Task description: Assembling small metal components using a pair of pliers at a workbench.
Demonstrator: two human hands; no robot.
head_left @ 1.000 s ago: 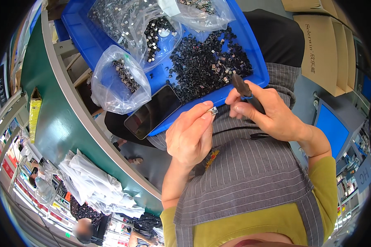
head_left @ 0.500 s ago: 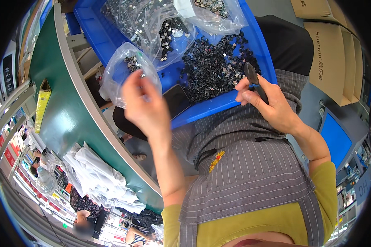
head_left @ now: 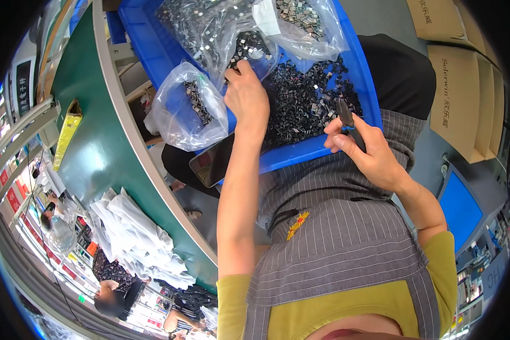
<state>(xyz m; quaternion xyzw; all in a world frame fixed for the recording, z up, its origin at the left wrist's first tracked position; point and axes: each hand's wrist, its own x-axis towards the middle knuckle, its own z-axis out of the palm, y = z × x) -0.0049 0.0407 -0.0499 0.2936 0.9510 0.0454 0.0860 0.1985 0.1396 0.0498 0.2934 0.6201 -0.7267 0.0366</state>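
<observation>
The fisheye view looks steeply down from the person's head onto the left hand (head_left: 248, 101) and right hand (head_left: 373, 154), quite near. It spans widely: the bench (head_left: 99, 136) left of the hands, cartons (head_left: 464, 107) to their right, and the apron (head_left: 340, 249) closer to the lens, below them.

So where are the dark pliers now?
In the head view, right of centre: the right hand holds the dark pliers by the near-right corner of the blue tray.
</observation>
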